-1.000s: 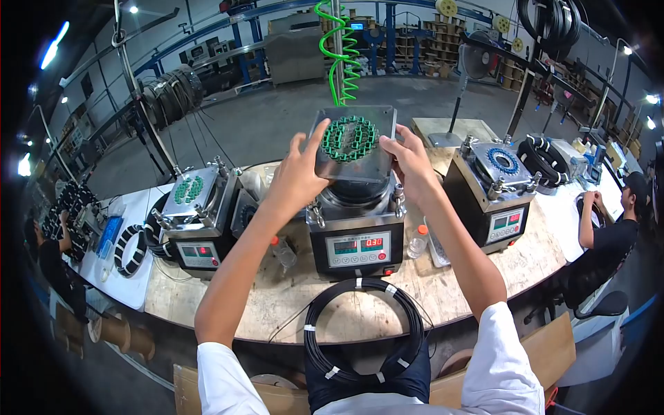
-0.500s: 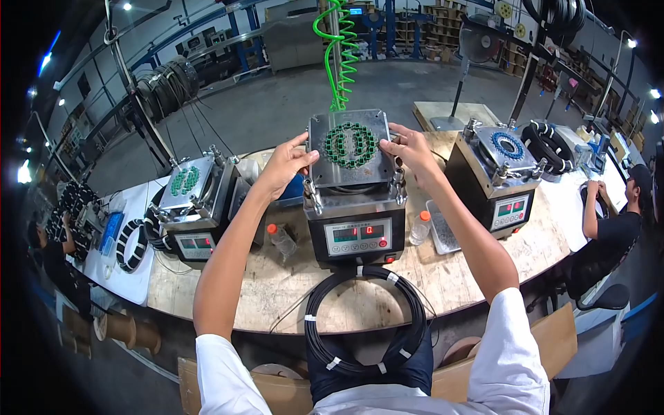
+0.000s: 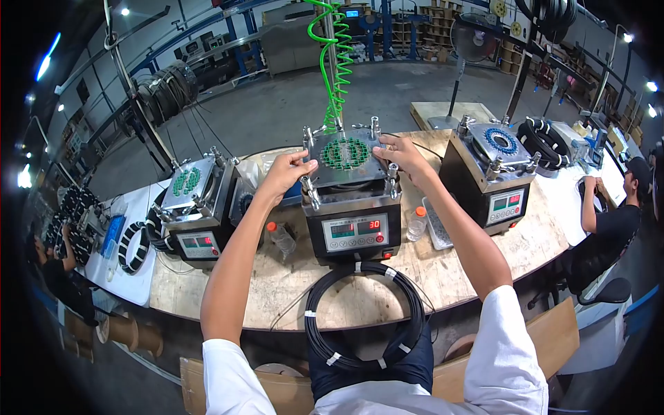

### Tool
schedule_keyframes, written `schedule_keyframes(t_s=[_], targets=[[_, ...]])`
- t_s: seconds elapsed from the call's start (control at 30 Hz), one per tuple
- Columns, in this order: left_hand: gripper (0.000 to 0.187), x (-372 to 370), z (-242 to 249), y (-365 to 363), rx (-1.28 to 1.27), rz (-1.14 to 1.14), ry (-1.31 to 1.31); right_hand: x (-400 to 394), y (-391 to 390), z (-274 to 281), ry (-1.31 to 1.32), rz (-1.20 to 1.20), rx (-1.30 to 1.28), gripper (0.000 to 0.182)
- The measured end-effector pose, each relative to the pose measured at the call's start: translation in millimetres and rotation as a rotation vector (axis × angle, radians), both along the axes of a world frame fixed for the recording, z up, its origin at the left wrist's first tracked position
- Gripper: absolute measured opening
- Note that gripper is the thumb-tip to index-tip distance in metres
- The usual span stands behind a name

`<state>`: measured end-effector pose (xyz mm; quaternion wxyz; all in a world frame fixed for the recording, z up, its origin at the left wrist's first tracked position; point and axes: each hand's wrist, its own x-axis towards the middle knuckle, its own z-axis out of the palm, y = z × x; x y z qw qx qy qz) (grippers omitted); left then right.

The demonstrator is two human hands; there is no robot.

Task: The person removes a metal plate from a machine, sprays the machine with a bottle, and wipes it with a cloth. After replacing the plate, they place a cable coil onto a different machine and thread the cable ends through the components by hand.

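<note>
A square metal plate (image 3: 332, 180) lies nearly flat on top of the middle black machine (image 3: 311, 235), with green pieces (image 3: 333, 147) set in a round pattern on it. My left hand (image 3: 282, 176) pinches the plate's left edge between thumb and fingers. On the opposite edge, my right hand (image 3: 404, 156) grips the plate the same way. Metal corner posts of the machine stand around the plate. The front display (image 3: 360, 227) is lit and reads 1 and 30.
Similar machines stand at the left (image 3: 197, 235) and right (image 3: 498, 187). Bottles with orange caps (image 3: 281, 239) flank the middle machine. A black cable coil (image 3: 317, 339) hangs over the table's front edge. A green coiled hose (image 3: 337, 83) hangs behind. People sit at both sides.
The plate has tipped from facing me to nearly flat and come down among the corner posts, both hands moving with it. The display's right number went from 0 to 30.
</note>
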<state>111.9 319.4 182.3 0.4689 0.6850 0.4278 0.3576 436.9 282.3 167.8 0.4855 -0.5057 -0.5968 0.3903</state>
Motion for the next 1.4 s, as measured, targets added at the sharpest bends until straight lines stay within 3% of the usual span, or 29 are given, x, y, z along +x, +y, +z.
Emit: schedule_keyframes(t_s=[0.13, 0.23, 0.33, 0.37, 0.43, 0.57, 0.63, 0.73, 0.83, 0.93, 1.03, 1.07, 1.17, 1.33, 1.4], targets=[[0.072, -11.6, -5.2, -16.5, -0.123, -0.017, -0.139, 16.5, -31.1, 16.8, -0.08, 0.009, -0.108, 0.059], [0.075, -31.5, -16.2, -44.2, -0.129, -0.174, -0.366, 38.1, -65.0, 16.6, 0.109, 0.23, -0.135, 0.069], [0.088, -23.3, -26.7, -63.5, 0.052, -0.196, -0.33, 28.9, -93.7, 11.7, -0.18, 0.275, 0.063, 0.079], [0.09, -15.8, -26.4, -66.9, 0.11, -0.187, -0.315, 26.2, -87.5, 4.3, -0.205, 0.247, 0.021, 0.087], [0.096, -3.2, -23.4, -68.6, 0.187, -0.077, -0.22, 5.7, -84.4, 0.4, -0.229, 0.086, 0.039, 0.089], [0.089, 10.4, -10.4, -70.5, 0.378, 0.055, -0.012, -24.1, -73.2, -17.0, -0.355, -0.172, 0.425, 0.086], [0.084, 6.3, 8.1, -72.5, 0.439, 0.011, 0.13, -21.9, -79.2, 3.5, -0.352, -0.104, 0.422, 0.082], [0.079, -5.7, 29.4, -42.9, 0.412, -0.1, 0.187, 0.6, -56.6, 40.3, -0.261, 0.042, 0.053, 0.076], [0.084, -6.8, 32.9, 19.6, 0.666, -0.147, 0.554, 32.3, 31.7, 17.2, -0.764, 0.082, 0.509, 0.075], [0.103, 9.8, 53.1, 61.5, 0.581, -0.342, 0.763, 29.6, 82.8, 38.7, -0.861, 0.252, 0.025, 0.091], [0.124, 34.3, 99.0, 62.9, 0.219, -0.31, 1.121, 10.4, 85.4, 91.3, -0.918, 0.279, -0.486, 0.108], [0.138, 32.2, 87.4, 91.2, 0.225, -0.444, 1.006, 7.6, 102.1, 93.5, -0.911, 0.28, -0.638, 0.117], [0.14, 39.6, 97.7, 98.1, 0.172, -0.495, 1.072, 8.3, 133.9, 88.9, -0.897, 0.441, -0.72, 0.116], [0.132, 31.5, 93.0, 90.5, 0.173, -0.395, 1.085, -2.3, 123.9, 100.7, -0.924, 0.376, -0.739, 0.114], [0.126, 16.6, 75.3, 94.3, 0.305, -0.384, 0.887, -1.5, 111.8, 97.8, -0.862, 0.333, -0.673, 0.11]])
